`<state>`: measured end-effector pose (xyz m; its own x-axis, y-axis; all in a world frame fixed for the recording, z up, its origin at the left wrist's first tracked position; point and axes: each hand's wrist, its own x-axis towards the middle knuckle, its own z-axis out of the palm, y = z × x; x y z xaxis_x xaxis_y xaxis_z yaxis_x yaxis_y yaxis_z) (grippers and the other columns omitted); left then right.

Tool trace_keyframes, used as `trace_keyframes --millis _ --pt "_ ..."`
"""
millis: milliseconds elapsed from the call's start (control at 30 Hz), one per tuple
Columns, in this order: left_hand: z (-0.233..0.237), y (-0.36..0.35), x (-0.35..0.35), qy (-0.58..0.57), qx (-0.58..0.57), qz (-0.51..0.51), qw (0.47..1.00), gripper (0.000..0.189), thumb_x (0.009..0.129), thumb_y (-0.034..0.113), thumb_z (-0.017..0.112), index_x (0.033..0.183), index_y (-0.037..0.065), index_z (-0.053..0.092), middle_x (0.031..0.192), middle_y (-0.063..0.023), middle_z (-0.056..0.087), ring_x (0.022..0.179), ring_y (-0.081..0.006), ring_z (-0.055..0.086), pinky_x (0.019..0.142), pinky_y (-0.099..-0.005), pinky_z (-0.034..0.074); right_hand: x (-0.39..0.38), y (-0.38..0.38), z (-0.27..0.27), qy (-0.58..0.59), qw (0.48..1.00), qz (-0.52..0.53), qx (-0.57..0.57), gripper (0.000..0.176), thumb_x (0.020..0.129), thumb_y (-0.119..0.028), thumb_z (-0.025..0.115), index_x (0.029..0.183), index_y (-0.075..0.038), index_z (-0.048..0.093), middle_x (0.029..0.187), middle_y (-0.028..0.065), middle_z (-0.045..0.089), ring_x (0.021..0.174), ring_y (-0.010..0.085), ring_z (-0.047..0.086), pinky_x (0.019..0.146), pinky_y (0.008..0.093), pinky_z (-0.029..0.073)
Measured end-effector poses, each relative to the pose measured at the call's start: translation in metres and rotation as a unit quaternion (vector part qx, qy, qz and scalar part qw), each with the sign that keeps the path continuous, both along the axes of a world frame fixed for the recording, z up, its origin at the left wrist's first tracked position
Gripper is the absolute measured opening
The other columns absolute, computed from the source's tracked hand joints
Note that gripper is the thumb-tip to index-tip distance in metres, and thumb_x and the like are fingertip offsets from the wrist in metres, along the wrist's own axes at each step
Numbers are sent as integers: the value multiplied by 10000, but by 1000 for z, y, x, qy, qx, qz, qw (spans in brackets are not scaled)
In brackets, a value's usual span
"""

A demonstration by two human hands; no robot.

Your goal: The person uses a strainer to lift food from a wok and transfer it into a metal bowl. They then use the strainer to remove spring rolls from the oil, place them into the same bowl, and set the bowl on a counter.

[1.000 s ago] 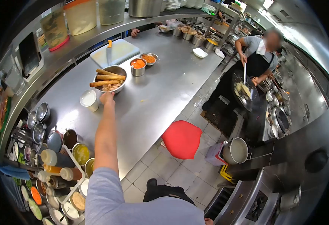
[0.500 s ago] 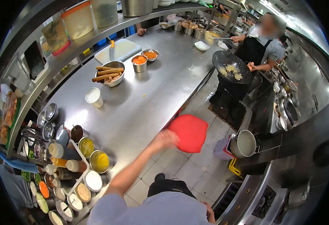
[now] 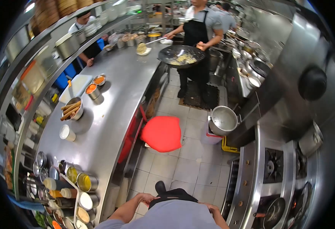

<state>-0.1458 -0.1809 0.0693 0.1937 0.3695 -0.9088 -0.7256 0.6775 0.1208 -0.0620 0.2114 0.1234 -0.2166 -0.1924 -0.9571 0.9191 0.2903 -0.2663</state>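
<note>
My left hand (image 3: pixel 147 199) is at the left side of my waist, its fingers closed at the edge of my black apron (image 3: pixel 175 194). On the other side of my waist is my right hand (image 3: pixel 212 208), partly hidden by my grey shirt (image 3: pixel 167 215); its fingers do not show clearly. Ahead of me, a red seat (image 3: pixel 161 133) stands beside the steel counter (image 3: pixel 110 99). Across the aisle, a co-worker in a black apron holds a dark wok (image 3: pixel 182 56) with pale food in it and a ladle (image 3: pixel 142 47) over a white dish (image 3: pixel 144 52).
Sauce bottles and metal pots (image 3: pixel 87 182) crowd the counter's near left end. Farther along are a white cup (image 3: pixel 67 133), a bowl with brown sticks (image 3: pixel 72 108) and a cutting board (image 3: pixel 77 87). On the right are a large pot (image 3: pixel 223 120) and a stove (image 3: pixel 272 166).
My left hand has moved back from near the red seat to my waist. The view has turned right. The co-worker's ladle has come down to the white dish.
</note>
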Motion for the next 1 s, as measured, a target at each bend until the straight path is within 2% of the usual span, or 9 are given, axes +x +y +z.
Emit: trace_keyframes --millis 67,233,467,567,633,733,800,900,1000 --pt "-24 10 2 142 1 -15 990 431 742 479 605 735 48 583 586 -14 540 509 -118 525 486 -256 459 9 0 31 -40 998 -36 21 688 793 -559 450 1208 -11 432 1225 136 450 1126 252 404 939 375 311" --pt "-19 57 -34 189 19 -178 965 136 751 147 592 714 15 582 625 -63 570 492 -147 550 417 -270 460 70 31 -1 -67 992 -102 15 687 794 -575 431 1196 -18 443 1203 127 476 1082 230 449 918 355 334" --pt "-23 147 -68 317 -26 -395 862 179 725 140 559 623 -3 593 564 -113 584 507 -185 591 434 -307 459 172 46 -100 -61 973 -220 -25 629 801 -573 417 1141 -51 505 1086 101 545 948 200 534 732 314 453" --pt "-21 179 -71 434 8 -492 755 262 712 232 590 595 -2 592 531 -115 578 461 -195 570 463 -317 461 211 41 -121 -38 961 -275 7 566 803 -537 444 1094 -62 543 985 87 580 824 196 564 590 297 477" --pt "-19 187 -61 427 98 -360 823 322 695 318 614 616 6 597 572 -112 595 488 -203 569 511 -319 462 234 19 -117 53 959 -273 59 470 780 -462 524 997 -50 590 880 77 602 709 191 564 510 333 467" --pt "-27 193 -49 484 144 -346 790 321 671 342 641 634 26 603 599 -97 602 531 -206 569 536 -322 458 281 -19 -192 106 935 -229 251 321 709 -301 637 799 7 638 724 86 614 664 171 558 507 385 456" --pt "-30 184 -47 488 169 -367 774 299 672 326 645 647 32 599 602 -93 599 564 -201 572 558 -321 458 270 -56 -155 63 884 -402 228 396 658 -309 619 823 52 616 757 102 628 687 157 534 621 349 443" --pt "-23 162 -57 442 139 -367 807 261 668 277 638 645 22 588 569 -97 589 555 -187 575 569 -320 462 275 -107 -174 100 861 -401 295 423 680 -336 589 836 56 612 779 144 632 711 199 572 642 360 449" --pt "-92 113 -93 425 116 -403 802 218 655 207 629 643 -5 579 560 -98 587 536 -185 585 527 -307 466 273 -138 -147 174 857 -338 347 430 700 -344 561 852 56 607 798 179 628 747 266 594 672 367 452"
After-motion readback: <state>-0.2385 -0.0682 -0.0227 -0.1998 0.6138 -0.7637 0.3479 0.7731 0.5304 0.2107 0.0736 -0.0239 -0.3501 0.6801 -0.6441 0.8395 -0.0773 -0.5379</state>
